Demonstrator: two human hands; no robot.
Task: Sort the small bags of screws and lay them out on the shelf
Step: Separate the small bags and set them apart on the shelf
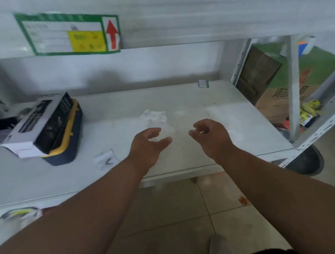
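Both my hands hover over the white shelf (241,134). My left hand (148,145) has loosely curled fingers and holds nothing. My right hand (210,136) is also loosely curled, thumb and forefinger close together; whether anything sits between them is too blurred to tell. A cluster of small clear bags (154,117) lies on the shelf just beyond my left fingers. Another small bag (104,159) lies left of my left wrist. The view is motion-blurred.
A black-and-white box (39,125) rests on a blue-and-yellow case (69,144) at the shelf's left. A small white label (203,83) stands at the back. A green-framed sign (69,34) hangs on the upper shelf edge. Cardboard boxes (275,100) stand behind the right upright.
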